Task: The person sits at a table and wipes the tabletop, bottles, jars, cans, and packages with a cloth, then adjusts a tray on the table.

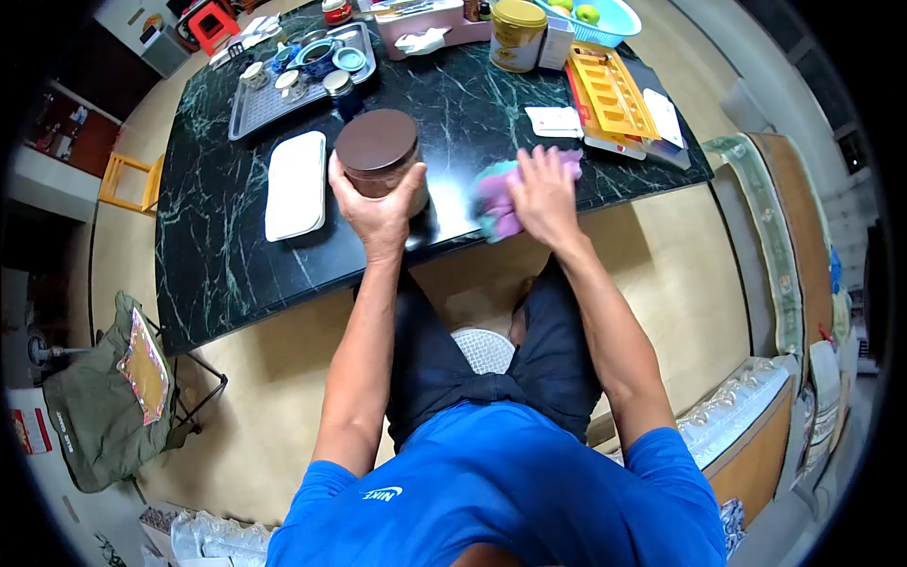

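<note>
My left hand [380, 213] is wrapped round a jar [378, 146] with a brown lid, which stands near the front edge of the dark marbled table [217, 255]. To the right, my right hand [546, 200] presses on a pink and green cloth [505, 194] on the tabletop. The cloth is slightly blurred, and its underside is hidden. Left of the jar lies a white flat tray or lid [296, 186]. A small dark jar with a pale lid [341, 92] stands just behind the brown-lidded jar.
A grey tray [248, 121] with cups and a teapot sits at the back left. At the back are a pink box [444, 36], a yellow tub [517, 38] and a blue basket [619, 21]. A yellow organizer [614, 90] lies at the right. A green folding chair [90, 406] stands left.
</note>
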Demonstrator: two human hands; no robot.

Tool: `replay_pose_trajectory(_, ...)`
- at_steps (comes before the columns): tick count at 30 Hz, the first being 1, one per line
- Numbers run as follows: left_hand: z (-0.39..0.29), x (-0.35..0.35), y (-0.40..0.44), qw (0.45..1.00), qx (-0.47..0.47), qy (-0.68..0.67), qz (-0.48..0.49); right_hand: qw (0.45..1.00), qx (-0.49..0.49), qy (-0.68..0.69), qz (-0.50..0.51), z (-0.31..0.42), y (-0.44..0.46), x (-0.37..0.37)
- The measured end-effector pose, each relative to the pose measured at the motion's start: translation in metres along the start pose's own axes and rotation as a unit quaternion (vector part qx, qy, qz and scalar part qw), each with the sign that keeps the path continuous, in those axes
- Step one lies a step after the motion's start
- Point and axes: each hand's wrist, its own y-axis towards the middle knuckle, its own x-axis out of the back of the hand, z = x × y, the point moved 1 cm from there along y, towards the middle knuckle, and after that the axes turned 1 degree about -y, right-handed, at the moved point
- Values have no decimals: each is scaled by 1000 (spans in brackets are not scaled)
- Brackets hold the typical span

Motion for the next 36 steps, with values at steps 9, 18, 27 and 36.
replay_pose_trajectory(9, 42, -33, 29, 1000, 7, 0, 19, 1000, 20, -13, -19, 33, 57, -51)
replay_pose_trajectory(18, 70, -3, 28, 985, 45, 31, 161, 998, -44, -32, -37, 20, 202, -78)
replay_pose_trajectory(27, 73, -9, 21, 990, 80, 45, 109, 996, 82, -24, 5, 12, 294, -98)
replay_pose_trajectory(36, 77, -8, 20, 991, 84, 86, 63, 983, -153, -41, -89, 53, 339, -128)
